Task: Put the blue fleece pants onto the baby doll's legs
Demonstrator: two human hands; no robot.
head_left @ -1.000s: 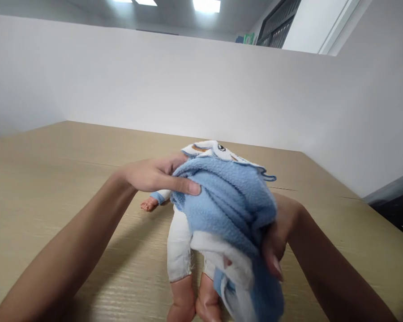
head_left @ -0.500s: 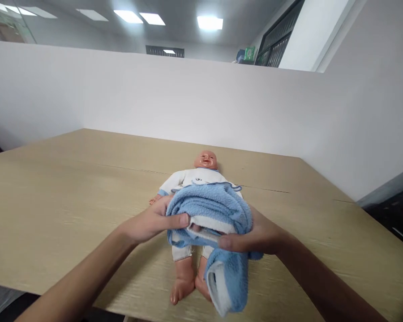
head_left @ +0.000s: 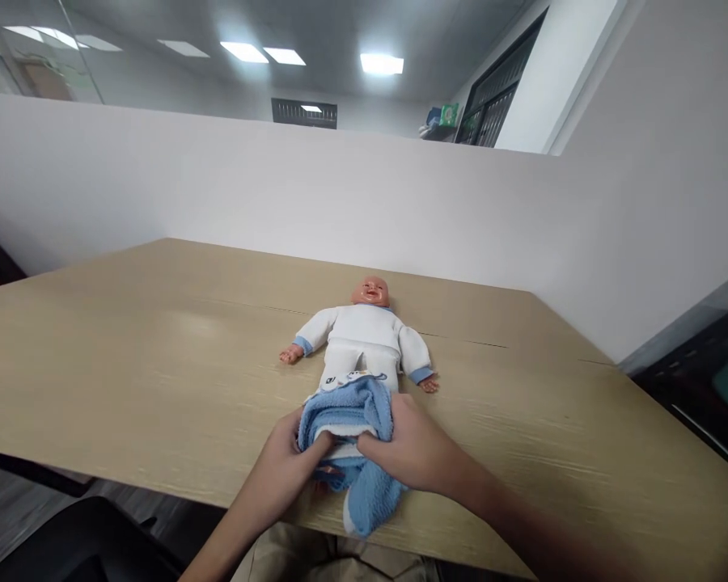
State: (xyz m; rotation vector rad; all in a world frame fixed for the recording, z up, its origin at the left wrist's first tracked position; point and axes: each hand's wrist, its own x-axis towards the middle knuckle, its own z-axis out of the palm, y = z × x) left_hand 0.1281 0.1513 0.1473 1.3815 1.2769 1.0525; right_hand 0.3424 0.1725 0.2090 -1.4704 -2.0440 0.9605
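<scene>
A baby doll (head_left: 361, 337) in a white top with blue cuffs lies on its back on the wooden table (head_left: 158, 356), head away from me. A bunched light-blue fleece garment (head_left: 352, 428) with a white lining covers its legs near the table's front edge. My left hand (head_left: 286, 469) grips the garment's left side, fingers curled into the cloth. On the right side my right hand (head_left: 413, 453) is closed on the same garment. The doll's legs and feet are hidden under the cloth.
A white partition wall (head_left: 340, 202) runs along the table's far and right sides. A dark chair (head_left: 91, 541) sits below the front edge at the left. Dark furniture (head_left: 704, 388) stands at the right.
Both hands have pulled the blue garment down from the doll's head and chest to its legs. The doll's face, top and arms now show. The view has drawn back.
</scene>
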